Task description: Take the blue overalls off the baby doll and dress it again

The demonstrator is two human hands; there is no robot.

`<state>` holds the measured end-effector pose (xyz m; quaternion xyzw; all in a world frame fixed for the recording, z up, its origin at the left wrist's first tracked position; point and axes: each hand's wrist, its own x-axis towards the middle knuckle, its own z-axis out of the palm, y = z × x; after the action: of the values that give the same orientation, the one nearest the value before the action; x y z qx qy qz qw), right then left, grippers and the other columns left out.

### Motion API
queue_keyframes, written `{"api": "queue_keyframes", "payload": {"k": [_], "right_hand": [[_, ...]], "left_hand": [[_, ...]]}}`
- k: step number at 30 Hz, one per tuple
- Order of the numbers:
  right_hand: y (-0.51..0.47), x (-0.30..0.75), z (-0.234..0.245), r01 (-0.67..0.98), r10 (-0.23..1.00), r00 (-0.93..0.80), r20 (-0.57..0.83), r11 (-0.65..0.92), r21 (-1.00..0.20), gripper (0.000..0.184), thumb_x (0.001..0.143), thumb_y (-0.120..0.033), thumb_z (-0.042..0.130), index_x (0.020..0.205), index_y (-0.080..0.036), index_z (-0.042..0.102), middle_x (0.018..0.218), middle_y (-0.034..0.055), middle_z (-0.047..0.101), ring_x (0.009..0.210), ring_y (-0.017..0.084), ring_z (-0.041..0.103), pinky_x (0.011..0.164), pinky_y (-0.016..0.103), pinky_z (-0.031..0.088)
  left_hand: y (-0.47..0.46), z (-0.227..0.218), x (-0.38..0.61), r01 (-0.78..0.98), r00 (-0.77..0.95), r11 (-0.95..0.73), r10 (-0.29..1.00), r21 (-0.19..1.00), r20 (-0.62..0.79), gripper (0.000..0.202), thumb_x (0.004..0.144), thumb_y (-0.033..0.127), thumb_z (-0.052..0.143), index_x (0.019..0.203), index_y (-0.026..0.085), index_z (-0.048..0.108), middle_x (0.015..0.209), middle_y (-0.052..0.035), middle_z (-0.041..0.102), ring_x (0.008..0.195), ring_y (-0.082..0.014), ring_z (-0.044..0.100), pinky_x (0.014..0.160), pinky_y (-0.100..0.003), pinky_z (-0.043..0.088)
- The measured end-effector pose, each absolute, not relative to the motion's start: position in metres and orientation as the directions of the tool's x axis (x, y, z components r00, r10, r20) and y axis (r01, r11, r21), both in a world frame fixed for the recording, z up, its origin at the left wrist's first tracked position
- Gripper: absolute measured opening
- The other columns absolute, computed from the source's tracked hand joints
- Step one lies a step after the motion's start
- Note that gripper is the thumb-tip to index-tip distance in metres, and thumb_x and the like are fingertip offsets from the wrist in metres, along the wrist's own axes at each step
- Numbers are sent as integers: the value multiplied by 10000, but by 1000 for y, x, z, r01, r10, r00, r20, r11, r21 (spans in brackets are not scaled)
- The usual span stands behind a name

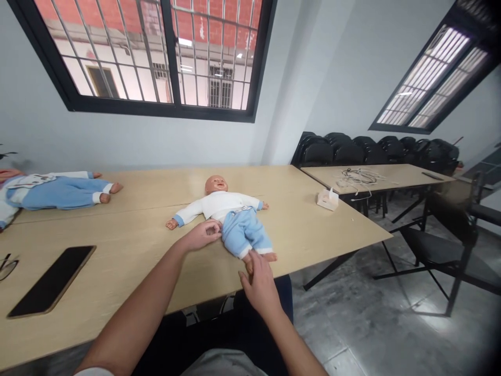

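A baby doll (pixel 225 203) in a white top and light blue trousers (pixel 245 230) lies on its back on the wooden table, arms spread, its head toward the wall. At the doll's waist, on its left side as I see it, is my left hand (pixel 201 235). Its fingers are curled with the tips against the clothing; what they pinch, if anything, is hidden. My right hand (pixel 259 282) is at the doll's feet. Its fingers lie over the trouser cuff and the nearer foot (pixel 248 262), with the thumb apart from them.
A second doll (pixel 64 190) lies at the table's far left. Nearer are a black phone (pixel 52 282) and glasses (pixel 8 267). A tissue box (pixel 327 199) stands near the right edge. Beyond it, cables (pixel 360 176) lie on another table. Black chairs (pixel 442 235) stand at the right.
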<state>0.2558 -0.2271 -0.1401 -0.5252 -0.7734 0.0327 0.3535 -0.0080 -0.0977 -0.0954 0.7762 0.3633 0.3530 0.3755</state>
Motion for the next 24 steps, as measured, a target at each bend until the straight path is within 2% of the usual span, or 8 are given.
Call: {"api": "queue_keyframes", "payload": {"k": [3,6,9,11,15,17,20,24], "right_hand": [[-216,257,-141,780,886,-116,448,361,-511,534,914,-274,607,1424,-135,530,1221,190,682,1160,356,627,986,535,526],[-211,259,-132,721,924,-20,382,278,-635,450,885,-289,612,1310,-142,631,1145,167,720,1083,345,658,962,501,526],[-210,263,-122,554,952,101,288,186,-811,393,875,-385,633,1196,-166,690,1096,134,748,993,306,696,893,429,550],[-209,268,-117,412,959,181,217,126,-902,371,853,-456,666,1088,-173,718,1020,114,759,933,285,704,837,388,558],[-204,275,-111,134,955,279,102,67,-989,396,856,-567,661,927,-179,694,808,65,737,774,240,681,711,331,529],[-201,276,-110,21,960,274,51,47,-999,419,861,-604,653,862,-185,661,694,35,695,647,203,631,620,301,481],[-197,277,-107,-77,966,258,12,33,-996,440,836,-628,685,781,-198,612,613,13,648,553,168,565,551,277,415],[-197,281,-100,-96,970,242,8,32,-995,457,797,-641,728,752,-201,613,608,3,626,569,177,595,556,277,418]], "left_hand": [[-99,-103,-3,193,423,-333,877,923,228,376,829,517,727,940,181,602,1143,-101,675,1050,-227,639,941,-369,522],[-100,-111,0,123,498,-151,864,981,71,620,762,504,815,1231,173,581,1131,-100,709,1046,-243,674,937,-400,542],[-101,-111,0,153,634,-67,772,986,-46,603,770,524,813,1226,166,647,1213,-118,722,1132,-284,669,1012,-440,516],[-100,-107,-2,145,608,-80,793,986,-25,597,769,551,805,1203,162,679,1237,-121,724,1158,-304,659,1035,-456,503],[-100,-102,-7,-10,445,-221,873,975,203,735,797,569,761,1381,161,582,1300,-150,695,1232,-316,626,1060,-458,484],[-100,-104,-8,195,493,-323,848,926,192,641,805,545,746,1327,191,634,1238,-122,722,1197,-313,639,1037,-440,494],[-99,-112,-5,555,512,-420,853,717,104,324,787,483,760,1001,240,756,1074,-81,760,1119,-332,646,1012,-438,485],[-90,-122,-2,676,410,-397,903,621,130,205,825,431,728,898,240,744,1096,-95,750,1134,-332,619,1028,-435,443]]}}
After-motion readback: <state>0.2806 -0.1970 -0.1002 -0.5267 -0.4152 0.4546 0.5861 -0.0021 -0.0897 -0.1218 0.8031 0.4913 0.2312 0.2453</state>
